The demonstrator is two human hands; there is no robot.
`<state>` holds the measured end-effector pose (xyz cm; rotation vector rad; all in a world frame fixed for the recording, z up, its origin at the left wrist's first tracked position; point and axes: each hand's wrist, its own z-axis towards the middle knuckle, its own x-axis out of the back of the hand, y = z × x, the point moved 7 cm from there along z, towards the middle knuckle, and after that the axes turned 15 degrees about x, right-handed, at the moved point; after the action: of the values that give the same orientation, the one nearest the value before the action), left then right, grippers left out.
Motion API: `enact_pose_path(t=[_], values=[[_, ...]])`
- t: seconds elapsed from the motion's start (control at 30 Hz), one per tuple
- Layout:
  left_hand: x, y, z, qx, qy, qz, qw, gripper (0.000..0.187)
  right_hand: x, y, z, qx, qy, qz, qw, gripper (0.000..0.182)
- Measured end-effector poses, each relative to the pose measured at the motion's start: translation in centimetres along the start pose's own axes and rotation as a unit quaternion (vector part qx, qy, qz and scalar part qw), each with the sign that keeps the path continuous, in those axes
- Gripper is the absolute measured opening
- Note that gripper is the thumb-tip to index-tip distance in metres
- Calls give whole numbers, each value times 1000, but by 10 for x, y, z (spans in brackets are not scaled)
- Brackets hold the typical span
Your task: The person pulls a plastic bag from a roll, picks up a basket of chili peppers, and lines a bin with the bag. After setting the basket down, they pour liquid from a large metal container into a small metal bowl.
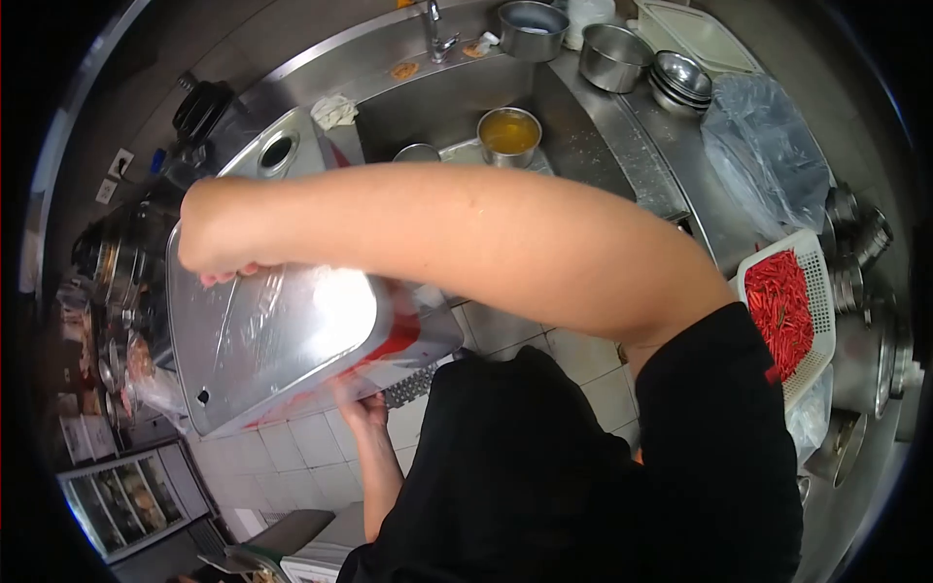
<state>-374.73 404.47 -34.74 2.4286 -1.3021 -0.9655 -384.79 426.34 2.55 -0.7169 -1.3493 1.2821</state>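
A large rectangular metal tin [258,355] tilts in front of me at the left, its shiny top facing up and red and white print on its side. Near the far corner of that top is a round dark spout opening [278,153]. My right arm reaches across the view, and my right hand [216,231] is closed over the tin's top; the part it grips is hidden under the fist. Lower down, my left hand [366,412] holds the tin's lower side, with its fingers partly out of sight.
Beyond my arm, a pot of yellow liquid [509,133] stands in the steel sink [573,136] under a faucet [439,34]. Pots [614,56] and stacked bowls [682,78] line the counter. A white basket [824,301] of red chilies is at right, near a plastic bag [763,146].
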Motion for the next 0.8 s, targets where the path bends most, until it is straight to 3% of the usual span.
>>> enact_pose_path(t=[0.17,0.23,0.4,0.47,0.53,0.6,0.73,0.8], values=[[32,5,30,74,-105,57,990,34,10,-20,-17,-70,-19,-42,996,22],[26,6,35,108,-157,83,978,36,5,-23,-8,-104,-37,-118,987,20],[9,19,27,122,-40,80,988,35,-11,-43,-8,-170,25,-248,953,20],[39,20,65,152,-67,102,981,31,-16,-36,5,-124,-14,-389,913,23],[37,17,76,171,-161,183,955,38,-22,-31,-5,-146,42,-368,917,22],[37,13,79,189,-188,220,938,36,-40,-47,-24,-11,209,-478,853,23],[20,13,54,206,-201,189,939,37,-65,-76,-52,52,237,-500,831,20],[19,12,47,213,-209,199,933,39,-77,-84,-65,39,250,-499,829,20]])
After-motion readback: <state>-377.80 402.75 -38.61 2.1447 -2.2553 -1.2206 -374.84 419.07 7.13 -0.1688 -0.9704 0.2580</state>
